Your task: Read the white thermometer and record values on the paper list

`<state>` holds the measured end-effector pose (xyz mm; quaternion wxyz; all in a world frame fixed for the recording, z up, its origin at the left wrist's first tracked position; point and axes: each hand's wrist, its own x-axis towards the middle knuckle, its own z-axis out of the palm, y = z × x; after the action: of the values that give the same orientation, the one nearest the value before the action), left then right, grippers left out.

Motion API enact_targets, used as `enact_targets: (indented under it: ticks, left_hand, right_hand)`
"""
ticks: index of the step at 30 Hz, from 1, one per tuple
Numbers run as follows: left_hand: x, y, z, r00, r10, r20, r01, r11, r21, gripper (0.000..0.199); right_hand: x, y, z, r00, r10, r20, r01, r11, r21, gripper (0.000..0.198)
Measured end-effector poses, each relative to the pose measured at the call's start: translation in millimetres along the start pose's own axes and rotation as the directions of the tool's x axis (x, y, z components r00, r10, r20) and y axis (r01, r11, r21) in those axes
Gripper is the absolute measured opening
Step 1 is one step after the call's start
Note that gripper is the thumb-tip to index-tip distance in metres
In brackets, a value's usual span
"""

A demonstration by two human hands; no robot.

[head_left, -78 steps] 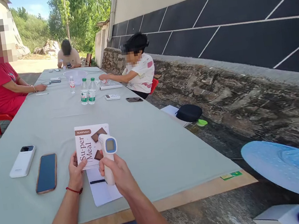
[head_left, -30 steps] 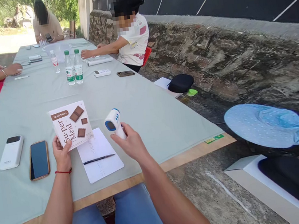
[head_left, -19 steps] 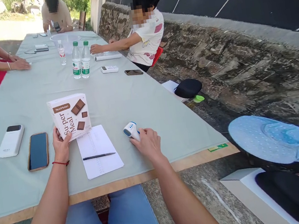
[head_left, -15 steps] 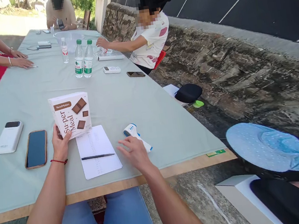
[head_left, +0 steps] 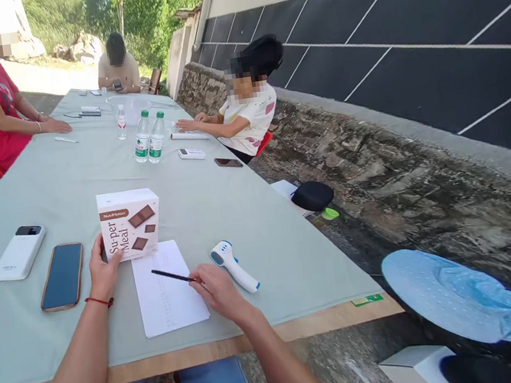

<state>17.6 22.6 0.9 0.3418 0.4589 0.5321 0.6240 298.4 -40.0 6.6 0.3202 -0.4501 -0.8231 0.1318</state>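
Note:
My left hand [head_left: 104,271] is closed around the lower left corner of a white box [head_left: 130,223] printed with chocolate pieces and "Su-per Meal". The box stands upright at the top edge of a white sheet of paper [head_left: 170,300] with small writing on it. Between the fingers of my right hand [head_left: 219,290] is a black pen [head_left: 172,275], its far end pointing left over the paper. Just right of that hand lies a white and blue infrared thermometer [head_left: 234,266] on the cloth.
Left of the box lie a phone [head_left: 62,276] and a white power bank [head_left: 19,253]. Water bottles [head_left: 149,139] stand farther up the table [head_left: 295,280]. Three people sit around it. A light blue hat [head_left: 452,294] is beyond the right edge.
My right hand has picked the pen up from the paper and moved away from the thermometer. The box is held more upright. The head view has tilted up.

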Motion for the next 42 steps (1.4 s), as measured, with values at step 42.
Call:
enact_targets:
  ticks: [42]
  left_hand:
    - [-2.5,-12.5,9.3,1.0,0.003,0.008,-0.002,0.999,-0.041,0.075]
  right_hand:
    - [35.3,-7.1,55.0,0.746,0.664,-0.044,-0.563,0.665,0.49,0.022]
